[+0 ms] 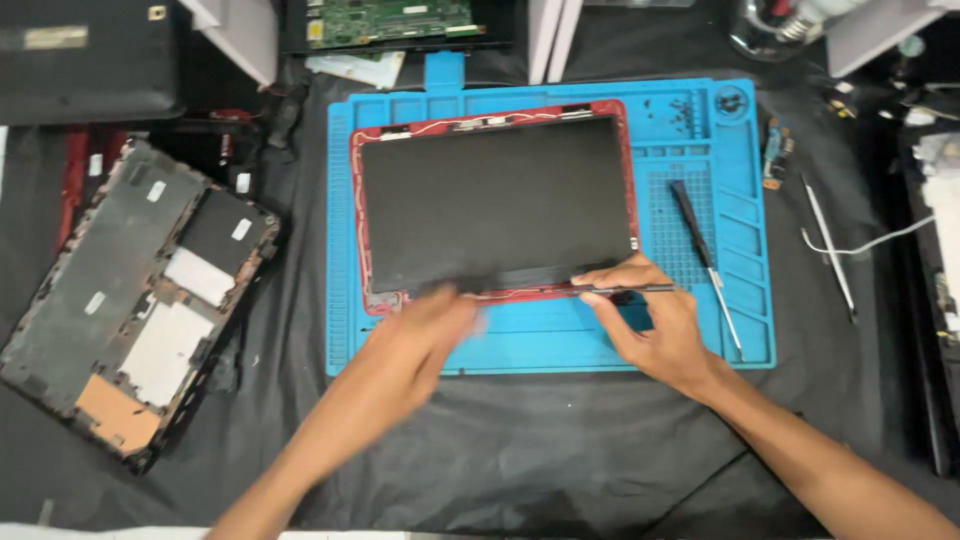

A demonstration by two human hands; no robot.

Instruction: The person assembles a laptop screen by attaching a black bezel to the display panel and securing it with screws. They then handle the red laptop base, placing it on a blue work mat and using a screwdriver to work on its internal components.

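Hands work at the near edge of a dark laptop screen panel (pixel 495 200), which lies flat in a red lid frame (pixel 628 170) on a blue silicone work mat (pixel 540 345). The left hand (pixel 425 335) is blurred at the panel's lower left corner, fingertips touching the edge; whether its fingers are closed on anything cannot be told. The right hand (pixel 650 320) rests on the mat at the panel's lower right corner, its fingers pinched together on a thin dark prying tool (pixel 640 289) that lies along the frame's lower edge.

Just right of the panel, a black-handled screwdriver (pixel 705 260) lies slanted over the mat's small compartments. Left of the mat, well apart from the hands, a laptop base shell (pixel 120 300) lies tilted on the black cloth-covered tabletop (pixel 560 450), with white and orange patches on its surface. Beyond the mat's far edge a green circuit board (pixel 390 20) shows. To the right of the mat lie slim metal tweezers (pixel 830 250) and a white cable (pixel 880 240).
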